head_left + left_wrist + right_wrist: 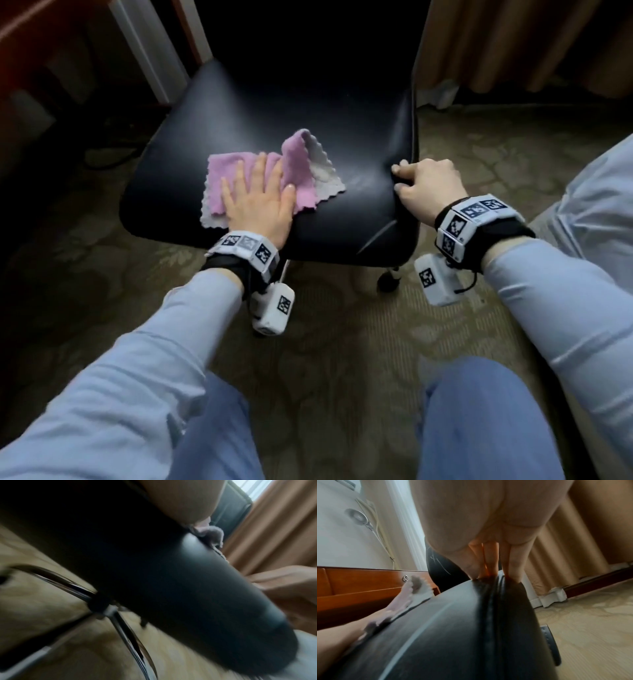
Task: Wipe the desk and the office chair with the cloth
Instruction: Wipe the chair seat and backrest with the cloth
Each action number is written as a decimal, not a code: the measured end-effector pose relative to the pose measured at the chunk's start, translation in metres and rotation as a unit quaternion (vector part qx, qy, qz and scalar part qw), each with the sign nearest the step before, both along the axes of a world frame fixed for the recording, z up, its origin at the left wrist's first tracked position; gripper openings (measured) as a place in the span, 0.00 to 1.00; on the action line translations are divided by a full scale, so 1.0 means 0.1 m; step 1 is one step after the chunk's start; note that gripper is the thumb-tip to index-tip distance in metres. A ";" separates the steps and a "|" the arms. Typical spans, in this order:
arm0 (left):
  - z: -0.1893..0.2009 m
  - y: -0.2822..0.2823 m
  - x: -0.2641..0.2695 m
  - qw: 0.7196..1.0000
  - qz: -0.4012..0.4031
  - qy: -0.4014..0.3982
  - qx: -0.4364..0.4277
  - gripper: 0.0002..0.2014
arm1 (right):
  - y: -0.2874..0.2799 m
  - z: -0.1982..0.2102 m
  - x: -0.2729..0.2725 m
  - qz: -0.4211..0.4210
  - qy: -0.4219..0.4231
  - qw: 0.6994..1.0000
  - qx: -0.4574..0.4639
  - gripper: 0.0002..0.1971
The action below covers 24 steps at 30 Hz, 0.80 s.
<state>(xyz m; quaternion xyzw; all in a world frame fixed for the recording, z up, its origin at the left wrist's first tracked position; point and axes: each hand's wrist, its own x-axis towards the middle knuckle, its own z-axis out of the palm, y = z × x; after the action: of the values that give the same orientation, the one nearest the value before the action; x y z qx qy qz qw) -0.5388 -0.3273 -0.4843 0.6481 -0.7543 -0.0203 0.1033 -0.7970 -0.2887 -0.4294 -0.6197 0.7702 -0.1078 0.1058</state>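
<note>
A black office chair (359,147) stands before me, its padded seat facing up. A pink and white cloth (308,164) lies partly folded on the seat's left half. My left hand (260,202) presses flat on the cloth with straight, spread fingers. My right hand (424,185) grips the seat's right edge, fingers curled round it. In the right wrist view those fingers (511,561) clamp the seat's seam (489,601), and the cloth (418,588) shows at the left. The left wrist view is blurred; the seat's underside (188,588) and a bit of cloth (212,534) show.
A wooden desk (359,586) stands left of the chair. Tan curtains (513,41) hang behind at the right. Patterned carpet (342,342) covers the floor. The chair's chrome base (120,622) and a caster (388,282) sit below the seat. My knees are at the bottom.
</note>
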 end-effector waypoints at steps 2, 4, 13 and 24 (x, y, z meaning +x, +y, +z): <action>-0.10 0.29 -0.38 0.996 -0.084 -0.008 -0.040 0.31 | 0.04 -0.03 0.00 0.009 0.003 1.000 -0.012 0.21; -0.27 0.69 -0.79 0.985 -0.155 -0.024 -0.070 0.33 | 0.08 -0.04 -0.02 0.020 0.007 1.000 -0.021 0.20; -0.55 0.67 -0.30 0.987 -0.072 -0.011 -0.145 0.30 | 0.10 -0.02 -0.10 0.077 -0.043 0.996 -0.015 0.30; -0.47 0.93 -0.93 0.982 -0.131 0.006 -0.132 0.30 | 0.12 -0.04 -0.07 0.066 -0.016 0.998 -0.009 0.20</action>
<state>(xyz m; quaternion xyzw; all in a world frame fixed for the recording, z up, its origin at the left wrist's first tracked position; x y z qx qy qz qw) -0.6314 -0.2338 -0.5315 0.5240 -0.8281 0.0620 0.1892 -0.8036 -0.2763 -0.4334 -0.6682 0.7250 -0.1177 0.1190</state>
